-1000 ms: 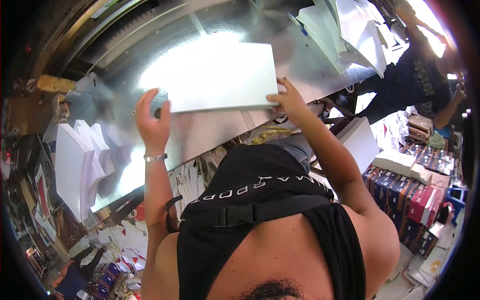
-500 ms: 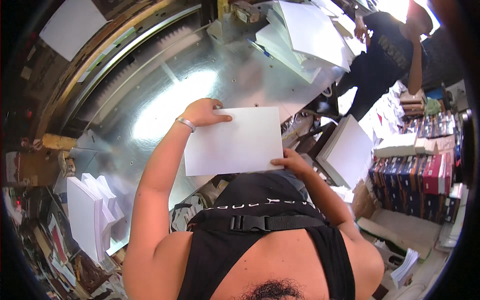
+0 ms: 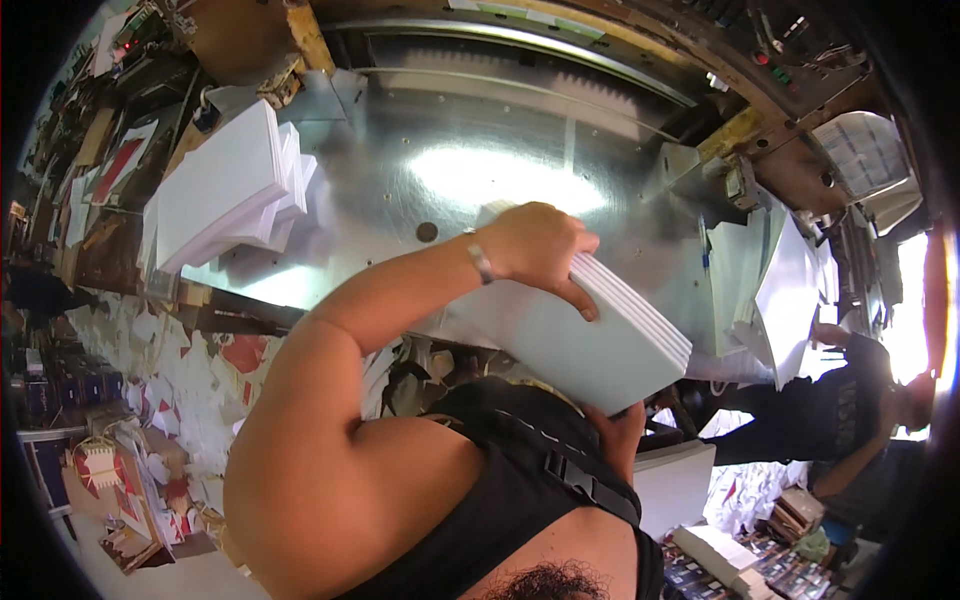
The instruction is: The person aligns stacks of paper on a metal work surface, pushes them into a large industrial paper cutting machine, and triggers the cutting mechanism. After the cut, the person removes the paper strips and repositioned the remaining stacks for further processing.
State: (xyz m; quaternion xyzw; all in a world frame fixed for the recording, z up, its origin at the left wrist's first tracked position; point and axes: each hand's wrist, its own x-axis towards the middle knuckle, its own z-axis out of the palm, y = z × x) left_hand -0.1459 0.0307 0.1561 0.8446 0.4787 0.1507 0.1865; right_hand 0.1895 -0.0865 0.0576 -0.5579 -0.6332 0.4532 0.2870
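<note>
A thick block of white paper [image 3: 560,345] with layered edges is tilted over the near edge of the metal table [image 3: 520,120]. My left hand [image 3: 540,250], with a bracelet at the wrist, is closed over its top edge, the thumb on the near face. At its lower edge my right hand [image 3: 618,432] grips the block, its fingers partly hidden beneath. A white paper stack [image 3: 225,190] with uneven layers stands on the table at the left. At the right end lie more white paper stacks [image 3: 785,290].
Behind the table runs a machine frame with a metal rail [image 3: 520,38]. A person in dark clothes [image 3: 840,405] is at the right. Another white stack [image 3: 675,485] sits below my right hand. Paper scraps [image 3: 170,345] lie heaped at the left, and bundled books [image 3: 790,565] at the lower right.
My view has swung left. The paper block, earlier flat-faced toward me, is now tilted, showing its layered edge. My left hand has shifted to grip over its top edge.
</note>
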